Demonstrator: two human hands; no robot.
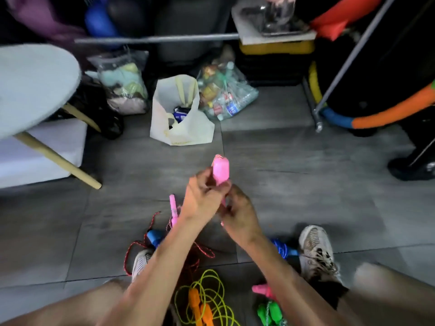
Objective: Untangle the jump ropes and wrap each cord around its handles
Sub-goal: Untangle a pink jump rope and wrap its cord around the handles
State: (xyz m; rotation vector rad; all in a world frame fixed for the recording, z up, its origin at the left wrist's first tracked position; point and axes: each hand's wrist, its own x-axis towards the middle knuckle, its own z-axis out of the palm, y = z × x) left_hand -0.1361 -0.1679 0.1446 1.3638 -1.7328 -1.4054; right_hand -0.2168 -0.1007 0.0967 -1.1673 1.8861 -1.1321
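On the grey tiled floor point(294, 161) at left, a red-and-white braided cord point(131, 249) lies loose beside a blue plastic handle point(153, 238). Your left hand point(202, 198) grasps the bright pink plastic jump-rope handles point(220, 170), held upright above the floor. Your right hand point(240, 214) pinches just below them; motion blur hides what it holds. Orange handles with a yellow-green cord point(207, 295) lie between your feet.

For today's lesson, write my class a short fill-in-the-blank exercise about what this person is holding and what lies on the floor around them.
1. Both hands, the left hand and the right hand, grip a handle coloured ____.
2. The yellow-green cord on the floor belongs to the rope with ____ handles.
3. The white bag stands on the ____.

Missing words: pink; orange; floor
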